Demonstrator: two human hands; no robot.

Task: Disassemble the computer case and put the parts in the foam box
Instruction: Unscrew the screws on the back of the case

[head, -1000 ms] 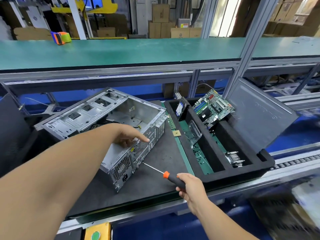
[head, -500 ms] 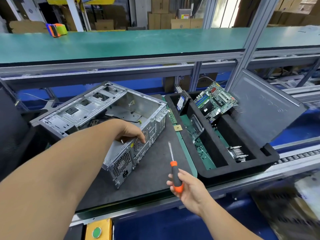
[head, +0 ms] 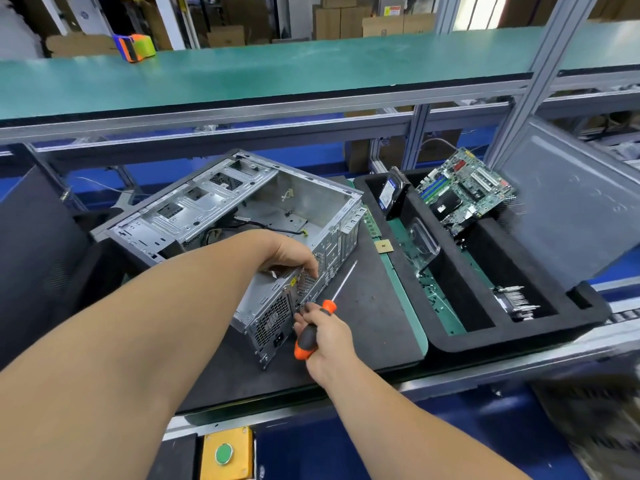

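An open metal computer case [head: 214, 206] lies on its side on a dark mat. My left hand [head: 289, 256] grips the top rear edge of the power supply [head: 273, 317] at the case's near corner. My right hand [head: 323, 336] holds an orange-and-black screwdriver [head: 313, 329] right beside the power supply's rear grille, its shaft pointing up and to the right. To the right stands the black foam box [head: 450, 344], holding a motherboard [head: 464, 190], a hard drive [head: 391, 194], a clear plastic part [head: 422, 240] and a finned heatsink [head: 514, 301].
The case's grey side panel [head: 568, 202] leans behind the foam box. A small square chip [head: 383, 245] and a memory stick [head: 372, 225] lie on the mat. A yellow box with a green button [head: 225, 453] sits at the bench's front. A green shelf [head: 277, 67] runs overhead.
My right hand moved left with the screwdriver, up to the power supply's rear face. My left hand slid down from pointing to gripping the power supply's edge.
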